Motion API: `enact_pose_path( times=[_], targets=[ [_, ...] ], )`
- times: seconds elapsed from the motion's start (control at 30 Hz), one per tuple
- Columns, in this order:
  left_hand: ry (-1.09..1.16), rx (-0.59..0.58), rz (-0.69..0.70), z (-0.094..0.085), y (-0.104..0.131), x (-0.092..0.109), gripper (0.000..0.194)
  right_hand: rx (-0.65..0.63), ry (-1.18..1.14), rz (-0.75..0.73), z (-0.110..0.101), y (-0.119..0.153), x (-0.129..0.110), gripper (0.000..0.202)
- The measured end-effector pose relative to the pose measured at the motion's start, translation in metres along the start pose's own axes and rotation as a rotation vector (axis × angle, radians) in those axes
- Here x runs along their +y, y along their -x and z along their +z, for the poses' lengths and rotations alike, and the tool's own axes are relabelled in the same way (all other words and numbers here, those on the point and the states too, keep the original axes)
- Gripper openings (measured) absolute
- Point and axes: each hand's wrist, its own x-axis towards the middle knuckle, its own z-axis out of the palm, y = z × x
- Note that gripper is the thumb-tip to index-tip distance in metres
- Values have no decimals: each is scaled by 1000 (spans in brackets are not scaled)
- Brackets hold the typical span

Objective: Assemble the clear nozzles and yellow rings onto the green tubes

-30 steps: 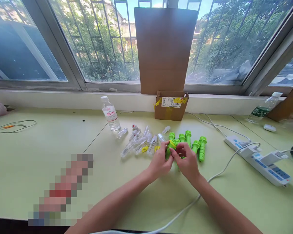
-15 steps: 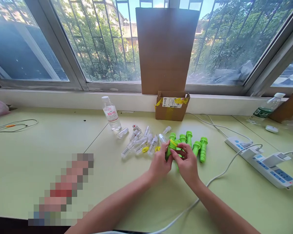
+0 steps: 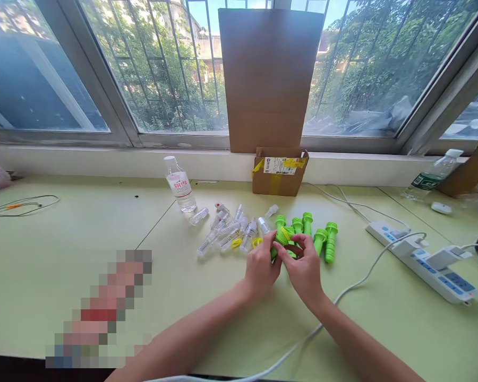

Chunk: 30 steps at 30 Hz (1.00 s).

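A green plastic tube (image 3: pixel 281 237) looped with a yellow band (image 3: pixel 286 233) is clamped in the left hand's (image 3: pixel 261 265) grip, right-hand (image 3: pixel 306 264) fingertips pinching its near side, over the surface (image 3: pixel 175 292). Likely light, stiff and slick, it is best held by its shaft; clear plastic tubes (image 3: pixel 228 237) lie nearby.

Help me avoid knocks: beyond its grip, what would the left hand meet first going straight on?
Past the green, yellow-banded plastic piece it holds, the left hand would likely meet the green, bolt-shaped plastic pieces behind; depth leaves unclear which first.
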Motion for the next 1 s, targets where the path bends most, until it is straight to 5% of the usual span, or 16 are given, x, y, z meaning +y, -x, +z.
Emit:
enact_pose_path(
  times=[0.13, 0.4, 1.0],
  targets=[
    [108, -11, -23, 1, -1, 3, 43, 15, -16, 14, -2, -3, -2, 36],
    [645, -270, -314, 1, -3, 6, 46, -122, -201, 61, -9, -14, 2, 40],
    [445, -176, -156, 5, -2, 1, 49, -112, -213, 83, -7, -14, 0, 36]
  ],
)
